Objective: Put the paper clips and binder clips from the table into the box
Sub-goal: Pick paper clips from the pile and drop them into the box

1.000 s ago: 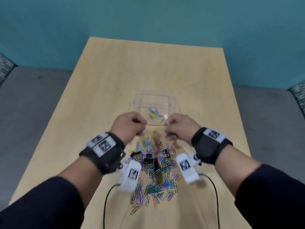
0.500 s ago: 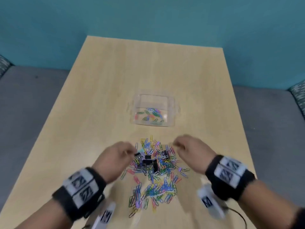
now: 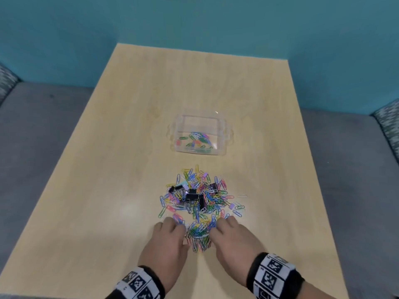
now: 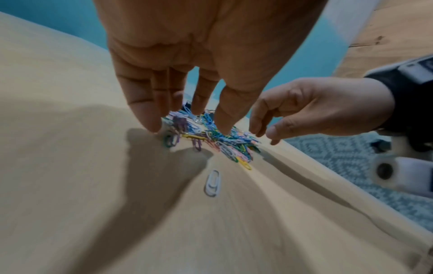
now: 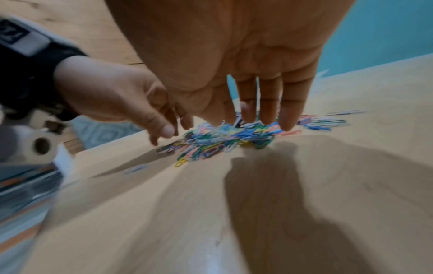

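A heap of coloured paper clips (image 3: 200,203) with a few black binder clips (image 3: 192,196) lies on the wooden table (image 3: 129,147). Beyond it stands a clear plastic box (image 3: 220,137) with some paper clips inside. My left hand (image 3: 170,238) and right hand (image 3: 232,236) flank the near end of the heap. Straight fingertips (image 4: 152,126) of the left hand touch the clips (image 4: 211,137). The right hand's fingertips (image 5: 287,124) reach down onto the clips (image 5: 222,139) too. Neither hand holds anything. One white clip (image 4: 212,185) lies apart, nearer me.
The table's left and right edges drop to a grey floor (image 3: 43,137). A teal wall (image 3: 194,29) rises behind the far edge. A patterned carpet (image 4: 339,157) shows past the table edge. A few stray clips (image 3: 238,209) lie right of the heap.
Both hands have drawn back from the box to the near end of the heap and lowered onto it, fingers now straight. The box holds more clips than a second ago.
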`<state>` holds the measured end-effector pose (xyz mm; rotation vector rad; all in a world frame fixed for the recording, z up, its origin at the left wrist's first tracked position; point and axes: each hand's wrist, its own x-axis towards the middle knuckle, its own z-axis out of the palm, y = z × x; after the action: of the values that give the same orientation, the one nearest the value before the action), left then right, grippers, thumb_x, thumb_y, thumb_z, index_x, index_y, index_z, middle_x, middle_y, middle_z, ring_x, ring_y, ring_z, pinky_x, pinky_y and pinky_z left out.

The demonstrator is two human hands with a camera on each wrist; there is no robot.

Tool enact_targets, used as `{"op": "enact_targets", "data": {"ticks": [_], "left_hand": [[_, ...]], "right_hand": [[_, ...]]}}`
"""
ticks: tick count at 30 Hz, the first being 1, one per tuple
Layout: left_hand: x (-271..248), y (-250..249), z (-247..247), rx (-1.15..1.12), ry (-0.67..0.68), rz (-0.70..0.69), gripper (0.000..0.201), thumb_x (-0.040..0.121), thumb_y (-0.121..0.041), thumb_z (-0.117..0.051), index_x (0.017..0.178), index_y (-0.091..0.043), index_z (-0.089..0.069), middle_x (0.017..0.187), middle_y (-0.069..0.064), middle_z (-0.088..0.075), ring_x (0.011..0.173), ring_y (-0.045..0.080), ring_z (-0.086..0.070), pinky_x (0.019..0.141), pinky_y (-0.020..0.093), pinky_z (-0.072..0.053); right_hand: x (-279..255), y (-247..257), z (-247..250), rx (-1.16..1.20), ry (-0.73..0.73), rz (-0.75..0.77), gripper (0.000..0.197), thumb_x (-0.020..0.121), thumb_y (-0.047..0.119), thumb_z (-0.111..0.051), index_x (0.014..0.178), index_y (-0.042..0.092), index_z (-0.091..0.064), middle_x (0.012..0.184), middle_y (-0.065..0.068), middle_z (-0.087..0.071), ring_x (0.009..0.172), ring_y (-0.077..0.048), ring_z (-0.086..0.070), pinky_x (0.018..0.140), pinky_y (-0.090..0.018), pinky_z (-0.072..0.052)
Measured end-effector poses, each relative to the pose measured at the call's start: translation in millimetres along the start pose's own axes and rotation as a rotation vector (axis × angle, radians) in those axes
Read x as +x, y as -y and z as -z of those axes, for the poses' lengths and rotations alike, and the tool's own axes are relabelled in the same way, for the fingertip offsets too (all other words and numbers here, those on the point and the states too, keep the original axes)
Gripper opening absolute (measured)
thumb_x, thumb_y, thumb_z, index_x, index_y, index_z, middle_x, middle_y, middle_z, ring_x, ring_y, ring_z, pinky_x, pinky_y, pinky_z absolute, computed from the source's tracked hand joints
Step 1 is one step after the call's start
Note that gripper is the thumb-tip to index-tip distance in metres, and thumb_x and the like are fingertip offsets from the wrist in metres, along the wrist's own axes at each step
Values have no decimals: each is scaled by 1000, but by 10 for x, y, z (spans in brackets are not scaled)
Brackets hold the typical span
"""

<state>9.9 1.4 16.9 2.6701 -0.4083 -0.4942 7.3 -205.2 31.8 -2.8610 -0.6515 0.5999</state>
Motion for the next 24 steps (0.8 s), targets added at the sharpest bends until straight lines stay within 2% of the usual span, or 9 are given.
{"op": "enact_targets", "data": {"ticks": [2, 4, 6, 9, 12, 16, 18, 20, 24], "left_hand": [[-28, 20, 5, 12, 39, 103, 50, 73, -38, -65, 117, -26, -45, 113, -4, -42, 96, 21, -39, 80, 32, -45], [-40, 0, -17, 69, 57, 105, 69, 71, -44, -66, 131, -28, -35, 124, -3, -40, 104, 22, -38, 85, 34, -46], [3, -43, -72, 132, 66, 68, 79, 65, -46, -70, 133, -26, -35, 129, 1, -44, 105, 25, -41, 80, 38, -51], [112, -99, -191, 165, 21, 28, 78, 66, -44, -74, 133, -25, -39, 132, 5, -45, 107, 27, -40, 78, 40, -53], [208, -116, -221, 173, -28, 8, 66, 65, -32, -78, 124, -23, -50, 123, 8, -49, 102, 30, -47, 76, 41, -54], [266, -72, -238, 204, -76, -60, 51, 56, -13, -79, 102, -23, -59, 101, 4, -54, 84, 25, -42, 65, 34, -51], [279, -18, -255, 224, -71, -87, 46, 52, -7, -77, 90, -24, -58, 92, 0, -50, 77, 22, -37, 60, 32, -47], [283, 15, -238, 244, -48, -101, 43, 50, -4, -76, 83, -24, -56, 84, -1, -47, 72, 20, -38, 54, 30, -43], [256, 21, -132, 251, -3, -131, 42, 44, -3, -78, 69, -21, -50, 73, -1, -47, 62, 19, -41, 48, 28, -33]], "right_hand": [[-18, -10, 32, 47, 4, -167, 43, 77, 27, -61, 117, 18, -46, 109, -4, -49, 98, -29, -51, 71, -38, -50], [-20, 12, -22, 65, 50, -273, 64, 84, 43, -57, 138, 17, -32, 127, -5, -43, 112, -30, -42, 84, -41, -46], [19, 91, -52, 60, 63, -304, 77, 77, 52, -62, 139, 17, -34, 131, -5, -45, 111, -30, -45, 80, -42, -47], [125, 183, -143, 21, 25, -285, 75, 65, 46, -74, 129, 17, -48, 124, -6, -53, 100, -30, -51, 70, -42, -49], [194, 195, -134, 19, 5, -229, 64, 60, 25, -77, 119, 17, -54, 112, -6, -56, 91, -29, -50, 62, -39, -49], [205, 159, -77, 67, 35, -170, 49, 55, -3, -59, 102, 12, -54, 104, -11, -52, 88, -34, -49, 60, -41, -48], [198, 146, -28, 73, 38, -142, 47, 58, -7, -52, 102, 10, -53, 107, -14, -50, 92, -36, -48, 65, -44, -47], [191, 132, 9, 68, 42, -112, 48, 66, -9, -47, 110, 9, -51, 115, -15, -46, 101, -36, -43, 74, -44, -43], [181, 74, 39, 104, 61, -122, 44, 73, -9, -44, 113, 9, -47, 117, -14, -43, 103, -33, -41, 78, -43, -40]]}}
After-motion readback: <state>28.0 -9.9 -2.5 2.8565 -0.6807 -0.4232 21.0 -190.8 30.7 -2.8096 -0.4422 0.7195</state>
